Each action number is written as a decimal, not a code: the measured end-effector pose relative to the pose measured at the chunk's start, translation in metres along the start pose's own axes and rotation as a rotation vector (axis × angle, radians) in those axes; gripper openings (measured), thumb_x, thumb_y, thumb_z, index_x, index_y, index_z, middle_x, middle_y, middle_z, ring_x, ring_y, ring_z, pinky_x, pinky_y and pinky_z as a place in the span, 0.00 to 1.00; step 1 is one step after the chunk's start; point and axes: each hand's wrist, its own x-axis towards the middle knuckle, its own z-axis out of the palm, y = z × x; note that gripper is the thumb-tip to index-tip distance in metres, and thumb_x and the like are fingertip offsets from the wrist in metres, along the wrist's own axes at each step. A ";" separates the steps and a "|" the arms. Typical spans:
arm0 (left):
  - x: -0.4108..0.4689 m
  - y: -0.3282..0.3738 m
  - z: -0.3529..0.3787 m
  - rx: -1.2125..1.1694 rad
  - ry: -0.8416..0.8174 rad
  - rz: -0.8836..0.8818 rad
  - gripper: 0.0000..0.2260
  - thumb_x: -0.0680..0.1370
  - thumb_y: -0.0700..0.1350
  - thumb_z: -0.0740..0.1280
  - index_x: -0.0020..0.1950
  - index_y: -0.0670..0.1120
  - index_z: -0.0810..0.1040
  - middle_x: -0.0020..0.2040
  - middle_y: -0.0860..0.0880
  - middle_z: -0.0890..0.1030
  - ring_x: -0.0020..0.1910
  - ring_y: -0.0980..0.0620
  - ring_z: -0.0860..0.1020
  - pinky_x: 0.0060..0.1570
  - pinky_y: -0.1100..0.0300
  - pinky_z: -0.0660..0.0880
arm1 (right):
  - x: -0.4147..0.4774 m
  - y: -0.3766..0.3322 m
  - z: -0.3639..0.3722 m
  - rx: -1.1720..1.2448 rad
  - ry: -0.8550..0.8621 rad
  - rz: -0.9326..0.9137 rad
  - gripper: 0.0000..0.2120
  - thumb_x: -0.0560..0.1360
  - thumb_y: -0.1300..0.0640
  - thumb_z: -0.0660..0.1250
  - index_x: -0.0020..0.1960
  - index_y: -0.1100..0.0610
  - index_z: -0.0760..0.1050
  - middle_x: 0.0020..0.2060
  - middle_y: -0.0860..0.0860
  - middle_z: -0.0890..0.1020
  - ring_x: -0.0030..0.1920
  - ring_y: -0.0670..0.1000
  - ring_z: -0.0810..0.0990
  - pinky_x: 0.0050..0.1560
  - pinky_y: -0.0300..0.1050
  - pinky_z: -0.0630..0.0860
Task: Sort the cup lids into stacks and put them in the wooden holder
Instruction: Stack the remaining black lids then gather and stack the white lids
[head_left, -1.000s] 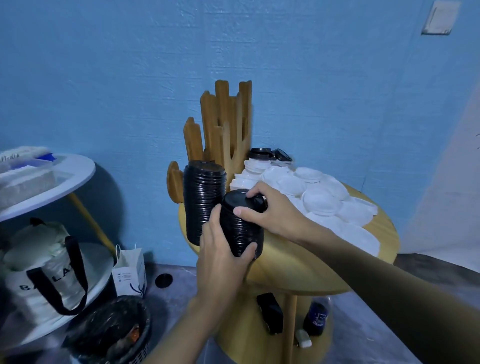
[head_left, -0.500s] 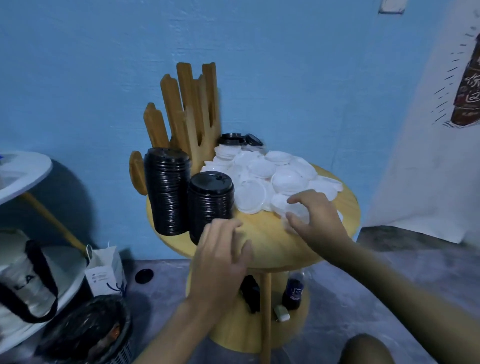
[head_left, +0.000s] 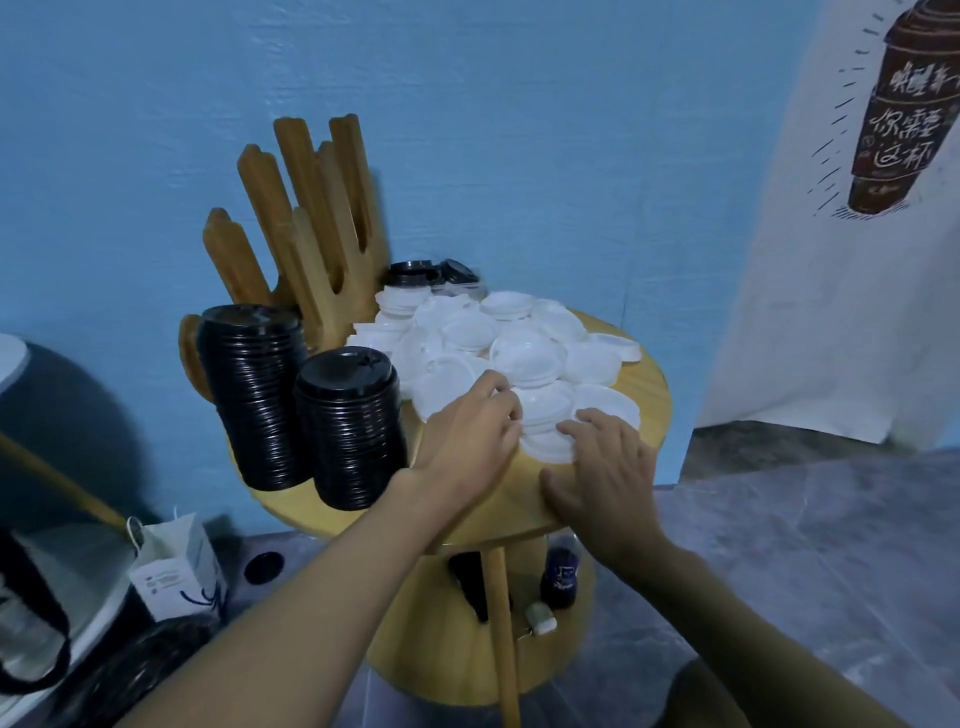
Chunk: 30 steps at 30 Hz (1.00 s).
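A: What do the lids look like on the table (head_left: 644, 395)?

B: There are two kinds. The white lids (head_left: 524, 353) are thin, shallow discs with raised rims, lying loose and overlapping in a heap across the middle and right of the round wooden top. The black lids are already in neat columns: a tall stack (head_left: 254, 395) at centre left and a short stack (head_left: 350, 426) just beside it, nearer the camera. Both show fine ribbing down their sides from the nested rims, and the top lid of the short stack has a small sip tab.

A: And the holder?

B: The holder (head_left: 311, 228) stands upright behind the tall stack, at the back left of the table against the blue wall. It is light brown wood with several rounded prongs of uneven height and open slots between them. No lids can be seen in its slots. A few more black lids (head_left: 415, 271) sit just to its right, behind the white heap.

A: Where are the hands?

B: Both are at the near edge of the white heap. The left hand (head_left: 470, 428) has its fingers curled onto white lids. The right hand (head_left: 605, 467) lies flat and spread, palm down, fingertips touching a white lid, gripping nothing. The two hands are close but apart.
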 end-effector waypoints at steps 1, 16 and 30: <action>0.000 0.002 -0.001 -0.014 0.016 0.013 0.05 0.81 0.47 0.62 0.52 0.49 0.77 0.60 0.56 0.71 0.44 0.53 0.76 0.37 0.55 0.71 | 0.000 0.001 0.001 0.011 -0.002 -0.006 0.28 0.69 0.40 0.58 0.64 0.53 0.72 0.66 0.52 0.72 0.68 0.54 0.66 0.65 0.51 0.61; -0.069 0.013 -0.007 -0.975 0.289 -0.414 0.13 0.83 0.37 0.60 0.59 0.56 0.68 0.36 0.42 0.72 0.35 0.48 0.71 0.38 0.56 0.71 | -0.004 -0.004 -0.006 0.073 -0.003 -0.023 0.32 0.67 0.39 0.51 0.63 0.54 0.76 0.63 0.49 0.76 0.68 0.53 0.65 0.65 0.52 0.59; -0.102 0.010 -0.007 -0.271 0.192 -0.253 0.20 0.77 0.53 0.69 0.67 0.50 0.72 0.54 0.52 0.64 0.52 0.51 0.73 0.52 0.57 0.75 | 0.004 0.006 -0.014 0.169 -0.162 -0.041 0.20 0.75 0.43 0.66 0.65 0.48 0.73 0.65 0.45 0.69 0.67 0.46 0.63 0.65 0.49 0.55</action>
